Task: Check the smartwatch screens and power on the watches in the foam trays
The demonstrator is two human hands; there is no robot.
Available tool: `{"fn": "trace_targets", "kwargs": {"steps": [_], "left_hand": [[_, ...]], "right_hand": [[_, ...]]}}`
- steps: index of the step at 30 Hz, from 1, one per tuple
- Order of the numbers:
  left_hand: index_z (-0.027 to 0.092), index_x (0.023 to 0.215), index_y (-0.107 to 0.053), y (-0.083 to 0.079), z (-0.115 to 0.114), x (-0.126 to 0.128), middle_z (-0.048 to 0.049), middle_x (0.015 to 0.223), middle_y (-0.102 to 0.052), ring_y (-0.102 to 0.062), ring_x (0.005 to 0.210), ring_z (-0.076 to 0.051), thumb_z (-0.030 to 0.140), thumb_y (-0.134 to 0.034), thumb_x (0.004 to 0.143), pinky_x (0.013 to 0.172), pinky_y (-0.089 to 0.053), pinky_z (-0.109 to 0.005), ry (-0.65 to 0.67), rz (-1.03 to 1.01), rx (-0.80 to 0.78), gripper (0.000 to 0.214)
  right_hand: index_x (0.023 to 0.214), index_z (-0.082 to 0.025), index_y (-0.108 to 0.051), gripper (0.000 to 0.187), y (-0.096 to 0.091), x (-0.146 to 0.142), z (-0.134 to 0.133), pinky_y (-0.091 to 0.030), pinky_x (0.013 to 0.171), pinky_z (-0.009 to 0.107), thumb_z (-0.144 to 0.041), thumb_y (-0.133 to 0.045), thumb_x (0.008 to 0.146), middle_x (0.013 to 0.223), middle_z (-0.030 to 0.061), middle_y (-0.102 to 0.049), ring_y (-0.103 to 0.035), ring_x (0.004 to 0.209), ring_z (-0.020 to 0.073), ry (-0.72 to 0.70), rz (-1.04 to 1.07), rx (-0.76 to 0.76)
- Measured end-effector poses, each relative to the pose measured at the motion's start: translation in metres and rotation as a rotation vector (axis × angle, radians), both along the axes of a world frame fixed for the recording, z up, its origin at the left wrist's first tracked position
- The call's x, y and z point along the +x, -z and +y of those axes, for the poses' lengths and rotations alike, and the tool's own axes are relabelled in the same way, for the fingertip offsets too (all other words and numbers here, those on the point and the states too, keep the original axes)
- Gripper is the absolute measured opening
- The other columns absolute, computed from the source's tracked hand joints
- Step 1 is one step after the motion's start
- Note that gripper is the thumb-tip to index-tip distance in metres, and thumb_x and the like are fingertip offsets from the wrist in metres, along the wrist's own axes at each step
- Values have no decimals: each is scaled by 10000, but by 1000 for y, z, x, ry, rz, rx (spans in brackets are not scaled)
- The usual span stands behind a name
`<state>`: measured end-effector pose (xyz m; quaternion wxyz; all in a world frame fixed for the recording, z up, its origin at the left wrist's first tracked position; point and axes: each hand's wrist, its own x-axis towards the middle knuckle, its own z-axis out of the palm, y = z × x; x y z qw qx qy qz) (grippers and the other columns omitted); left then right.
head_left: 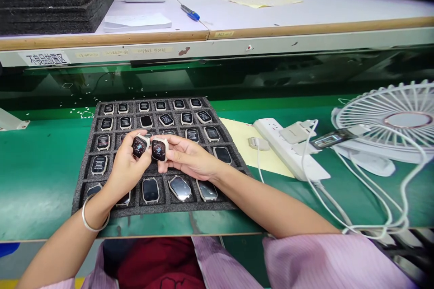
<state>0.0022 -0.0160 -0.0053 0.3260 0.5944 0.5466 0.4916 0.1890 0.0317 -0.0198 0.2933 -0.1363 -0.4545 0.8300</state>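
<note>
Side by side above a dark foam tray (135, 210), each of my hands grips a smartwatch case with no strap. My left hand (130, 165) is closed on one smartwatch (139, 146), its lit screen tilted up. Fingers of my right hand (186, 158) pinch the other smartwatch (159, 149), whose screen shows a similar lit face. Below them, the tray's compartments hold several more watches, many with lines of text on screen; a watch (150, 189) in the nearest row has a dark screen. My hands and forearms hide part of the middle and lower compartments.
To the right lie a white power strip (288, 146) with plugged-in chargers, a round charging puck (258, 143) on yellow paper, loose white cables and a white fan (389, 122). A raised shelf (244, 22) behind carries a blue pen (190, 12) and black foam stacks (50, 2).
</note>
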Motion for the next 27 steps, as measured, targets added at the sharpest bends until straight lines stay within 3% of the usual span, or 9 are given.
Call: {"fn": "trace_targets", "kwargs": {"steps": [27], "left_hand": [[179, 1193, -546, -1, 0, -1, -53, 995, -630, -598, 855, -181, 293, -629, 815, 774, -493, -307, 34, -32, -24, 403]], "right_hand": [[1277, -165, -558, 534, -1, 0, 0, -565, 761, 254, -376, -822, 864, 861, 7, -708, -711, 767, 124, 12, 4, 7]]}}
